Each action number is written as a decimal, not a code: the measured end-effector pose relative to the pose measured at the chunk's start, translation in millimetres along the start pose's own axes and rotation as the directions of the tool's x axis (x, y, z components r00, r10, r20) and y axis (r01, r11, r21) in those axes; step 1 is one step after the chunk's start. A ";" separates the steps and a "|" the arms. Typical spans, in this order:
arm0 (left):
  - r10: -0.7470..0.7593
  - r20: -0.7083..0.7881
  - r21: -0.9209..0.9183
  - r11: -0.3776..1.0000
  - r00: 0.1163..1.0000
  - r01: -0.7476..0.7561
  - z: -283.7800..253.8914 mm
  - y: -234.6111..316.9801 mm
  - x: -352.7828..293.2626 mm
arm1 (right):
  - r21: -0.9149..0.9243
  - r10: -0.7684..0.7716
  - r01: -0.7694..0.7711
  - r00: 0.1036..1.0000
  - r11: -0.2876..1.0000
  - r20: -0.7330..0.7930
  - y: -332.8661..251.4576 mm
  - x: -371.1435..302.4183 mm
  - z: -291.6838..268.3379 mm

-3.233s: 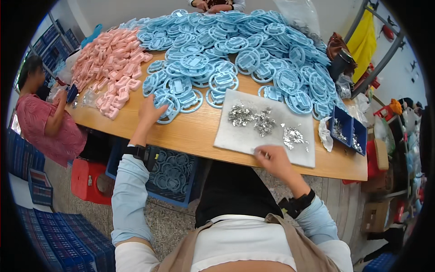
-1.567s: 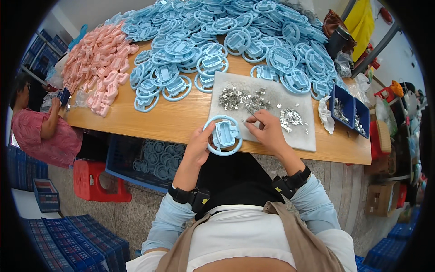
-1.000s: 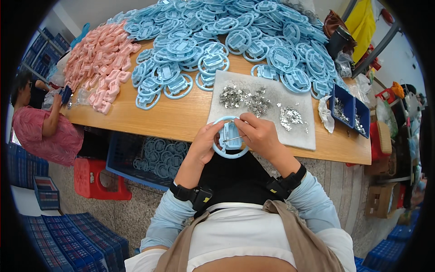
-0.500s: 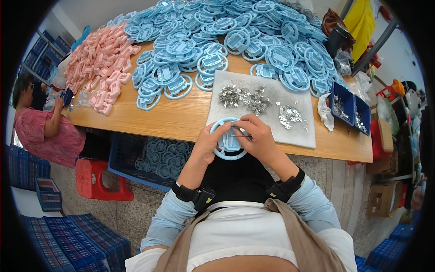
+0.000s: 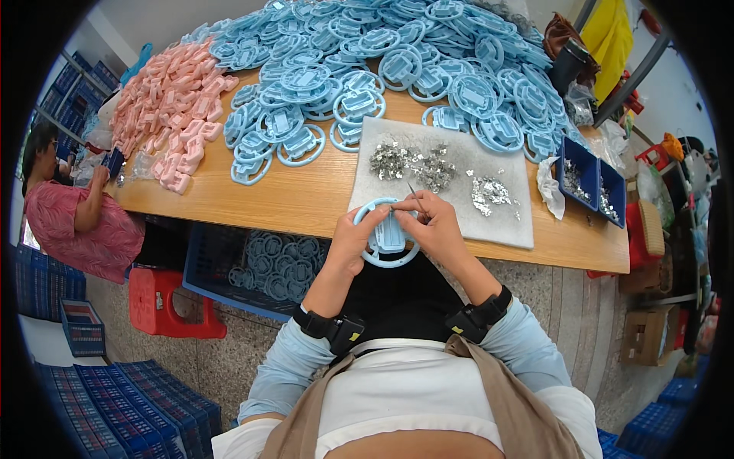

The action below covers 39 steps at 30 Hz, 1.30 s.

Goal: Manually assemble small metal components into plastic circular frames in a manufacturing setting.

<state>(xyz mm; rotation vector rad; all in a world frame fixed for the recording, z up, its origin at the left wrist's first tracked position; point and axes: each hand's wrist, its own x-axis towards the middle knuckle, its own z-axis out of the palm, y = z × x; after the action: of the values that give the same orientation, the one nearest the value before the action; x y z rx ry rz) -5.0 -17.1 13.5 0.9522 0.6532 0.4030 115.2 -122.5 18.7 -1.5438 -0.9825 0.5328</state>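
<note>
My left hand (image 5: 351,240) is closed on the left rim of a light blue plastic ring (image 5: 388,264) with a boxy centre, shaped like a toy steering wheel. It is held just off the table's front edge. My right hand (image 5: 436,229) is closed around a thin, pointed metal tool (image 5: 414,193), whose tip points up and away. Its thumb and fingertips meet the ring's upper part beside my left thumb; any small piece between them is hidden. Beyond my hands, small silvery metal pieces (image 5: 436,174) lie in several heaps on a pale foam mat (image 5: 489,229).
Many blue rings (image 5: 474,96) are piled across the table (image 5: 306,195), beside pink plastic parts (image 5: 183,92). Two blue bins (image 5: 579,170) of metal bits stand right. A blue crate (image 5: 222,294) of rings and a red stool (image 5: 157,302) are below left, near a seated person (image 5: 84,218).
The thin tool in my right hand has swung from lying across the ring to pointing up and away. My right fingers have curled closer in; the left hand keeps its hold.
</note>
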 end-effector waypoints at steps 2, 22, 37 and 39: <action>0.001 -0.024 0.000 1.000 1.000 -0.001 -1.1 -4.4 3.6 | -0.057 -0.026 0.026 1.000 0.998 -0.003 0.0 3.1 1.8; 0.036 -0.063 0.010 0.999 0.997 -0.035 3.0 -5.4 2.9 | 0.075 0.091 -0.090 0.996 0.993 -0.011 15.5 9.9 2.9; 0.049 -0.088 0.050 0.998 0.995 -0.045 2.5 -11.0 4.7 | 0.214 0.259 -0.281 0.958 0.935 0.126 11.7 13.2 -5.6; 0.051 -0.089 0.055 0.997 0.995 -0.046 3.2 -11.3 3.6 | 0.205 0.217 -0.237 0.970 0.950 0.112 15.3 13.6 -3.6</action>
<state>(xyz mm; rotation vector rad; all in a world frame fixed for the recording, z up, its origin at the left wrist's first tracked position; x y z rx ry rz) 0.3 -23.0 4.0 1.0060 0.7274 0.4762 129.9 -113.1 7.3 -1.4524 -0.7868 0.8503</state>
